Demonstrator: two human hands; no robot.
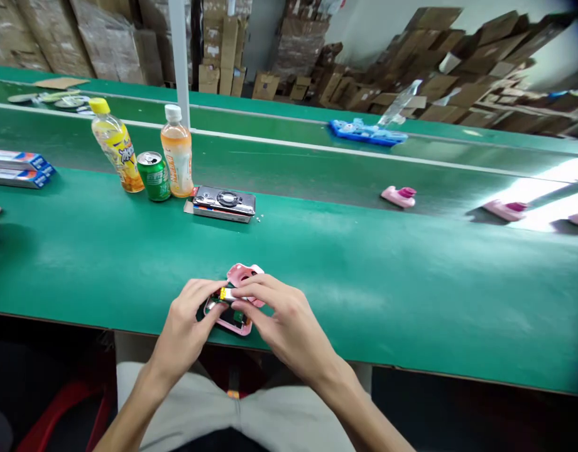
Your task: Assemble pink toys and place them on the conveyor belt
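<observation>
Near the table's front edge lies an opened pink plastic casing (240, 328), its inside showing a dark panel and a bit of green circuit board. Its other pink shell half (242, 272) sits just behind it, partly covered by fingers. My right hand (286, 317) pinches a small silver battery (227, 294) with yellow tape at one end, holding it over the casing. My left hand (186, 320) is closed on the casing's left side, thumb and fingertips close to the battery's taped end. Fingers hide some of the parts between the hands.
Behind my hands stand a yellow-capped bottle (117, 147), a green can (154, 177), a white-capped bottle (176, 154) and a phone (225, 199) on a box. Pink pieces (399, 196) and a blue item (367, 133) lie farther back. Blue-white boxes (18, 169) are at left.
</observation>
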